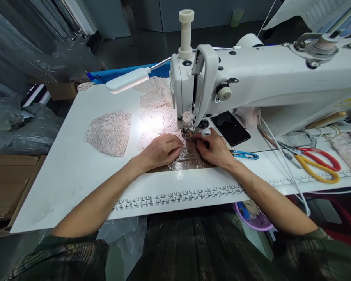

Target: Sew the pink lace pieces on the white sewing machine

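A piece of pale pink lace (pixel 160 123) lies under the head of a white sewing machine (pixel 187 78), lit brightly by its lamp. My left hand (pixel 163 150) is closed at the lace's near edge, thumb and fingers pinched together beside the presser foot. Loose fringe threads (pixel 181 156) trail out below those fingertips. On the other side of the needle area, my right hand (pixel 215 150) is bent with its fingertips pinched close to the foot. What those right fingers hold is too small to make out.
Another lace piece (pixel 109 134) lies left on the white table (pixel 76 171). A phone (pixel 231 128), blue thread snips (pixel 245 155) and yellow-and-red scissors (pixel 317 164) lie to the right. A lamp (pixel 128 80) hangs beside the machine head. A purple basket (pixel 256 222) sits below the table edge.
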